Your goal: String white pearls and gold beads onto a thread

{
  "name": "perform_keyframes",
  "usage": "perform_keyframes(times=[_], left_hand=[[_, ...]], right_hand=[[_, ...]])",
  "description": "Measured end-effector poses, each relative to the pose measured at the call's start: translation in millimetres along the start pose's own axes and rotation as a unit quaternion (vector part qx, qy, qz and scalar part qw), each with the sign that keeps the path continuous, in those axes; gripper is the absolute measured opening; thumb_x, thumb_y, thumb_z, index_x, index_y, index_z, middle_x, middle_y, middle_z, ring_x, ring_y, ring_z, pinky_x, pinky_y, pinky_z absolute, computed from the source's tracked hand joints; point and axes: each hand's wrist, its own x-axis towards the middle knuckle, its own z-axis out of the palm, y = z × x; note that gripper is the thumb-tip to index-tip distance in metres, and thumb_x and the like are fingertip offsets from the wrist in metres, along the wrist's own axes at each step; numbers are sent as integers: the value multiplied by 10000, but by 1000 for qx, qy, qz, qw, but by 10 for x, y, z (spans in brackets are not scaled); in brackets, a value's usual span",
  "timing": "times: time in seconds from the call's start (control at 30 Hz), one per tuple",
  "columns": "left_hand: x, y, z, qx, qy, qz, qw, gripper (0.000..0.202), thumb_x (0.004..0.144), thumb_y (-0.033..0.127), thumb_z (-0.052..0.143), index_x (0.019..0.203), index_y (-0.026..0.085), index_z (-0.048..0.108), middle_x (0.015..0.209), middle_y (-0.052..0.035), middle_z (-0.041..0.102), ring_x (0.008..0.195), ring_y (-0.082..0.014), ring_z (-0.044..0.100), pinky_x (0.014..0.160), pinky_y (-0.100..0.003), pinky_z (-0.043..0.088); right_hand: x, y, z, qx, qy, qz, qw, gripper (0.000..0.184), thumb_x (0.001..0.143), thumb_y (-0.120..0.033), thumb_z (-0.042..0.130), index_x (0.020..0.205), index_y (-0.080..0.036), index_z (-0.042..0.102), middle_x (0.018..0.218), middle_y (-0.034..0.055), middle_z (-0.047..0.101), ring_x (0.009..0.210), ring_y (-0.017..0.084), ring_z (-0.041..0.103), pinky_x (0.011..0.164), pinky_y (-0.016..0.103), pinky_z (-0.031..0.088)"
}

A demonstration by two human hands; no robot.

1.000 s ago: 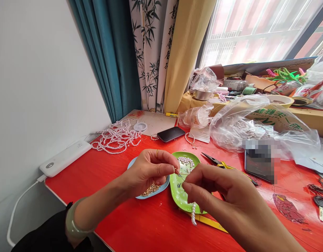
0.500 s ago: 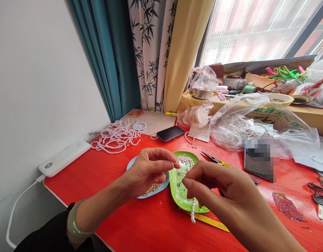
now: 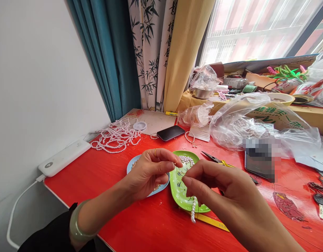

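Observation:
My left hand [image 3: 151, 171] hovers over a blue dish [image 3: 132, 164] of small gold beads, thumb and forefinger pinched on something too small to name. My right hand [image 3: 216, 185] is pinched shut just to the right of it, above a green dish [image 3: 177, 190] holding white pearls. A short strand of white pearls [image 3: 193, 209] hangs down from my right fingers over the dish's near rim. The two pinches nearly meet above the green dish.
A pile of pearl strands [image 3: 116, 135] lies at the back left of the red table [image 3: 151, 224], by a white power bank [image 3: 63, 157]. A black phone [image 3: 170, 133], pliers [image 3: 216, 161], another phone [image 3: 258, 161], plastic bags [image 3: 255, 122] and a yellow ruler [image 3: 211, 221] surround the dishes.
Both hands have stayed over the dishes, with only slight shifts of the fingers. More of the blue dish's left rim shows now.

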Motion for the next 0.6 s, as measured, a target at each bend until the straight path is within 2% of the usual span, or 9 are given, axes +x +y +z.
perform_keyframes(times=[0.27,0.6], left_hand=[[8,-32,23,-27,19,6,999,114,586,162,804,614,168,694,622,4,645,478,-16,444,338,-52,285],[6,-77,25,-37,5,12,999,110,593,161,804,625,184,701,653,4,674,502,-18,501,359,-47,320]], right_hand=[[-4,35,-4,13,-1,-9,1000,191,832,-304,506,699,-183,572,587,-6,561,517,104,509,447,191,385],[-9,32,9,21,1,-6,1000,185,828,-297,513,701,-183,585,576,-3,575,507,100,522,437,173,405]])
